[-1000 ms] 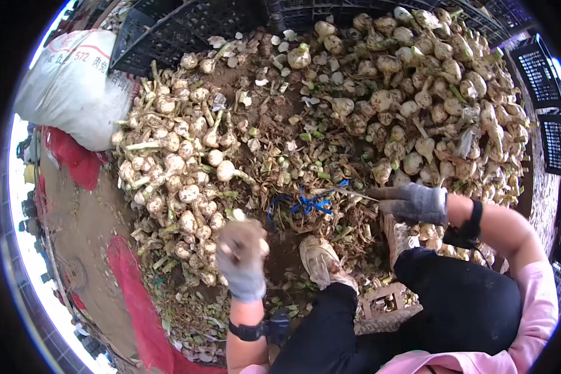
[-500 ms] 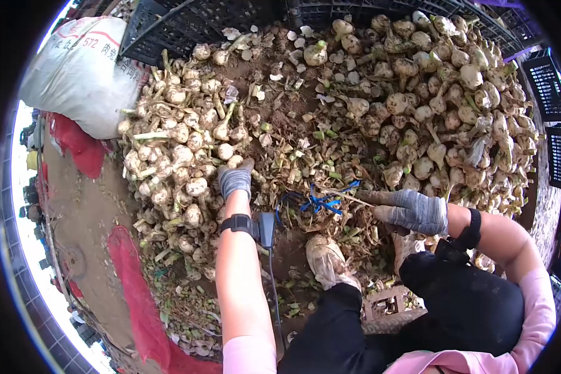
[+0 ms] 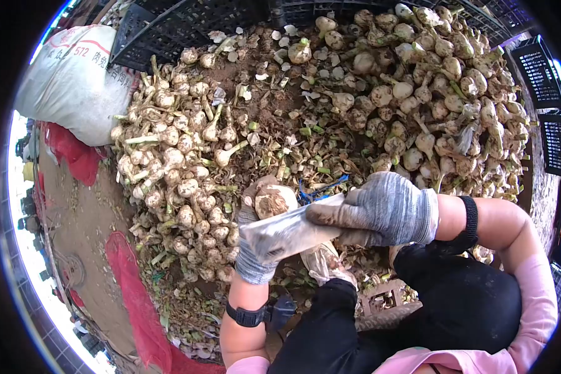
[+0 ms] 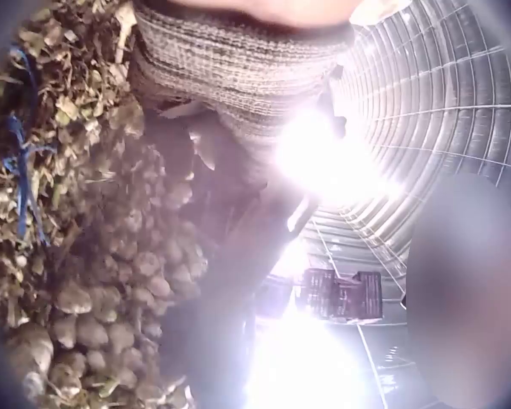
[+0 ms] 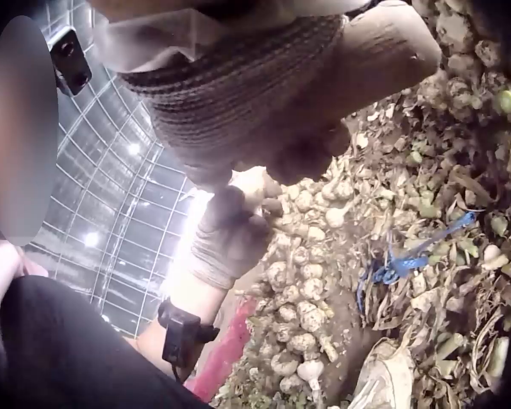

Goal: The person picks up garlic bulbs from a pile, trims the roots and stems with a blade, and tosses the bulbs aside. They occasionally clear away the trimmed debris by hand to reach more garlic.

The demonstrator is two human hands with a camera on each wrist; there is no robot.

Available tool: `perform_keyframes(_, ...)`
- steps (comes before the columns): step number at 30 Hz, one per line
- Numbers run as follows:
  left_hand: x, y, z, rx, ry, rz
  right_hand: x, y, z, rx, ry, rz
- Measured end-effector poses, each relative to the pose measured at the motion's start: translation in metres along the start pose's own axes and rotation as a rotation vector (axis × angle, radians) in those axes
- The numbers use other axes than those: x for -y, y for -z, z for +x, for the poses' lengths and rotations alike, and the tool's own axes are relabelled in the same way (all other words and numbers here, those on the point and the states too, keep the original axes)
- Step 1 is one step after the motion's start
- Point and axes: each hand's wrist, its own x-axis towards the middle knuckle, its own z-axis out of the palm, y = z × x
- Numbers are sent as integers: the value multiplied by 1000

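Note:
In the head view my gloved left hand (image 3: 249, 215) grips a dirt-streaked garlic bulb (image 3: 275, 201) in front of my body. My gloved right hand (image 3: 386, 209) holds a knife with a broad, pale blade (image 3: 293, 229). The blade's flat side faces up and overlaps the left hand and the lower edge of the bulb. From the right wrist view, the left hand (image 5: 226, 239) is just below the right hand (image 5: 238, 111), with the bulb (image 5: 255, 183) between them. The left wrist view shows mostly the glove's cuff (image 4: 238, 68); the fingers are in shadow.
Garlic with stems lies in a left pile (image 3: 174, 156) and a larger right pile (image 3: 442, 100). Dry scraps and a blue strap (image 3: 324, 187) lie between them. Black crates (image 3: 187, 31), a white sack (image 3: 75, 81) and red netting (image 3: 134, 299) surround the piles.
My left hand reached forward to the left pile, then came back with a garlic bulb. My right hand moved left toward it, turning the knife so its broad side shows.

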Motion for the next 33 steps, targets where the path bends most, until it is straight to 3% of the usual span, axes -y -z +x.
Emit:
perform_keyframes(3, -16, -9, 4, 118, -389, 866, 4, 1, 5, 94, 17, -23)
perform_keyframes(4, -17, -9, 4, 252, -138, 724, 5, 1, 5, 106, 17, -40)
perform_keyframes(6, -18, -12, 0, 179, 59, 561, 3, 0, 4, 91, 42, -48)
perform_keyframes(7, -21, -14, -1, 182, 59, 561, 2, -1, 3, 78, 70, -60)
perform_keyframes(8, -25, -15, 0, 162, -68, 708, 2, -1, 2, 78, 68, -60)
perform_keyframes(11, -9, -29, -19, -33, 162, 135, -2, -3, -2, 84, 75, -126)
perform_keyframes(12, -7, -31, -23, -38, 151, 104, -5, -7, -6, 100, 74, -156)
perform_keyframes(14, -27, -18, -16, 75, -209, 586, -9, -9, -14, 58, 87, -212)
perform_keyframes(15, -37, -12, -12, 68, -405, 804, -15, -13, -16, 95, -103, -204)
perform_keyframes(17, -35, -19, -38, -43, 117, -438, -53, -8, -48, -74, -379, -133)
perform_keyframes(18, -32, -18, -36, -106, -5, -310, -71, -5, -65, -170, -507, -83)
perform_keyframes(19, -31, -11, -28, -39, -2, -17, -62, -3, -64, -59, -581, -76)
perform_keyframes(21, -23, -5, -21, 138, -31, 26, -55, -5, -65, -19, -583, 227)
perform_keyframes(22, -17, -4, -17, 133, -40, 22, -49, -6, -62, -92, -416, 261)
perform_keyframes(25, -11, 4, -17, 253, -87, 62, -31, 10, -46, 74, -423, 641)
perform_keyframes(26, -14, 6, -15, 325, -162, 102, -30, 8, -39, 82, -325, 648)
perform_keyframes(28, -22, 3, -12, 391, -242, 135, -14, 16, -25, 146, -338, 794)
perform_keyframes(31, -39, 3, -10, 512, -366, 312, -17, -2, -25, 49, -187, 805)
perform_keyframes(32, -34, 1, -13, 346, -487, 256, -24, 4, -29, 206, -476, 795)
perform_keyframes(33, -29, 6, -18, 339, -498, 264, -31, 11, -34, 361, -754, 757)
